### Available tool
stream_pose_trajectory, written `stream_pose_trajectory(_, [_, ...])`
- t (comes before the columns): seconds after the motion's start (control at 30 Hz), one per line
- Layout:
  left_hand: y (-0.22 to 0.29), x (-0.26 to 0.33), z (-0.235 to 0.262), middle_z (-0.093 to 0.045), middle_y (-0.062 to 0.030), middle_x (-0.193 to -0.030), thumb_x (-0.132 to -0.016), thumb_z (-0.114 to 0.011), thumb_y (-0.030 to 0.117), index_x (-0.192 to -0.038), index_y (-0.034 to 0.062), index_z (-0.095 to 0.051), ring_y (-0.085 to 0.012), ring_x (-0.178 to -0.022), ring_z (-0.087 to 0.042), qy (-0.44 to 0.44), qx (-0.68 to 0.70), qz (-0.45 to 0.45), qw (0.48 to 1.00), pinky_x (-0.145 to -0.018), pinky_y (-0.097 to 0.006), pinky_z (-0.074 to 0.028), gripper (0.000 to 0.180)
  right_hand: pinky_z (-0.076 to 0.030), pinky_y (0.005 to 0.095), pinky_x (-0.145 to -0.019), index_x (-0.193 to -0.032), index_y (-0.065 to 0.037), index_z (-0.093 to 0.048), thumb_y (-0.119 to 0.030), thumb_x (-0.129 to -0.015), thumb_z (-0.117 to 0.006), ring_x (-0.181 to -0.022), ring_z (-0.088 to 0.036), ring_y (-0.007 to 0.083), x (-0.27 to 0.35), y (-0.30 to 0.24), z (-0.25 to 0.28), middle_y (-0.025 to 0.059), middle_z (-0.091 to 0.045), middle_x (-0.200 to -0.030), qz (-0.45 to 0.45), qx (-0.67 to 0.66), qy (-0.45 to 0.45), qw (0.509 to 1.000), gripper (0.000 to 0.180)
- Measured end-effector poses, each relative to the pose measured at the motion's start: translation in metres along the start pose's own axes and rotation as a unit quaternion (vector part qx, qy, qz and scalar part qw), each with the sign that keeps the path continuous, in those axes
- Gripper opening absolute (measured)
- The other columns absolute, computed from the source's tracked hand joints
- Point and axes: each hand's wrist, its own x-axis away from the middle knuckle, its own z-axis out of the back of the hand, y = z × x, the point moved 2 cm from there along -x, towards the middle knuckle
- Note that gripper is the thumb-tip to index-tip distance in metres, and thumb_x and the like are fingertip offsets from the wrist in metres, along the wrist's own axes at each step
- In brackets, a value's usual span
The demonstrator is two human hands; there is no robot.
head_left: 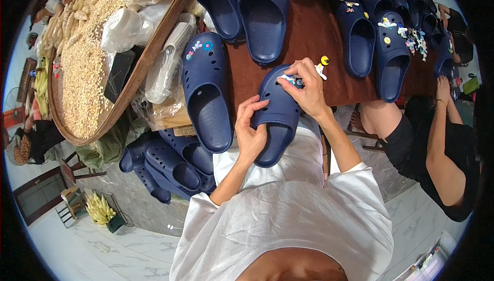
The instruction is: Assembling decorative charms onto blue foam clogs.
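Two hands hold a navy clog at the table's near edge.
Left hand (250, 129) grips the clog (278, 114) side; right hand (307, 88) pinches a charm (287, 79) on its toe. Toe points away, heel toward the person.

The left hand (250, 129) grips a navy clog (278, 121) by its side, while the right hand (307, 88) presses a small charm (288, 79) onto its toe. More clogs (208, 91) lie on the brown tabletop (314, 34).

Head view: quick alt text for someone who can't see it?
Left hand holds a navy clog while the right hand pinches a small charm at its toe. More navy clogs lie on the brown table.
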Motion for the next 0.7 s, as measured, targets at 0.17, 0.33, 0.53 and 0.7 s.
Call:
stream_pose_trajectory(0.17, [0.005,-0.004,-0.002,-0.055,-0.0146,-0.13,-0.073,-0.053,-0.017,-0.111,0.0046,-0.069,-0.0254,-0.125,-0.052,0.002,-0.011,0.002,1.0,-0.104,-0.033,-0.042,0.046,-0.046,0.0372,-0.071,-0.083,-0.003,-0.061,-0.006,-0.074,-0.079,-0.08,-0.058,0.0276,0.007,0.008,-0.004,0.0094,-0.055,-0.085,0.05,-0.011,0.007,0.999,0.02])
stream_pose_trajectory(0.33, [0.006,-0.001,-0.002,-0.055,-0.0145,-0.13,-0.075,-0.055,-0.016,-0.111,0.0049,-0.068,-0.0255,-0.124,-0.053,-0.002,-0.013,0.005,1.0,-0.104,-0.033,-0.042,0.044,-0.048,0.0299,-0.071,-0.095,-0.003,-0.062,-0.006,-0.081,-0.077,-0.083,-0.061,0.0175,0.004,0.013,0.007,0.0074,-0.06,-0.09,-0.052,-0.068,0.103,0.991,0.02])
stream_pose_trajectory(0.53, [0.005,0.0,0.001,-0.054,-0.0146,-0.131,-0.075,-0.054,-0.016,-0.113,0.0048,-0.067,-0.0262,-0.125,-0.052,-0.007,-0.015,0.002,1.0,-0.106,-0.034,-0.041,0.045,-0.048,0.0308,-0.075,-0.105,-0.002,-0.061,-0.011,-0.087,-0.072,-0.086,-0.06,0.0175,-0.006,0.06,0.025,0.0084,-0.061,-0.097,-0.166,-0.043,0.126,0.977,0.023])
stream_pose_trajectory(0.7, [0.006,0.006,0.0,-0.051,-0.0157,-0.132,-0.075,-0.055,-0.016,-0.115,0.0041,-0.066,-0.027,-0.127,-0.05,0.008,-0.017,0.004,1.0,-0.108,-0.035,-0.039,0.046,-0.049,0.0339,-0.076,-0.105,-0.004,-0.063,-0.016,-0.086,-0.073,-0.087,-0.061,0.024,0.003,0.045,0.03,0.0109,-0.059,-0.097,-0.093,0.077,0.124,0.985,0.024])
